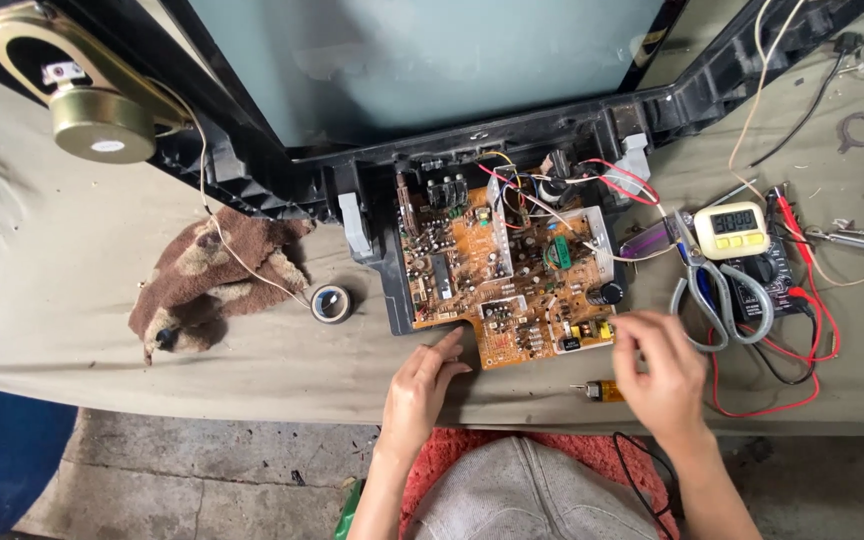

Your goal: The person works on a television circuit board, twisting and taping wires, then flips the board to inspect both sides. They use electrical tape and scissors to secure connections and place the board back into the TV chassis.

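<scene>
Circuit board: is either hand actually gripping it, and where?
Neither grips it. The left hand rests fingertips on the circuit board at its near edge; the right hand touches the near right corner, fingers curled, nothing visibly held.

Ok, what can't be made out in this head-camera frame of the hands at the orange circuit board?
- Right hand: its back hides the fingertips and anything pinched at the orange circuit board.
- Small amber cylinder: too small to identify.
- Glass-fronted black television casing: cut off by the top edge.
- Left hand: fingers touch the board's front edge; the palm's underside is hidden.
</scene>
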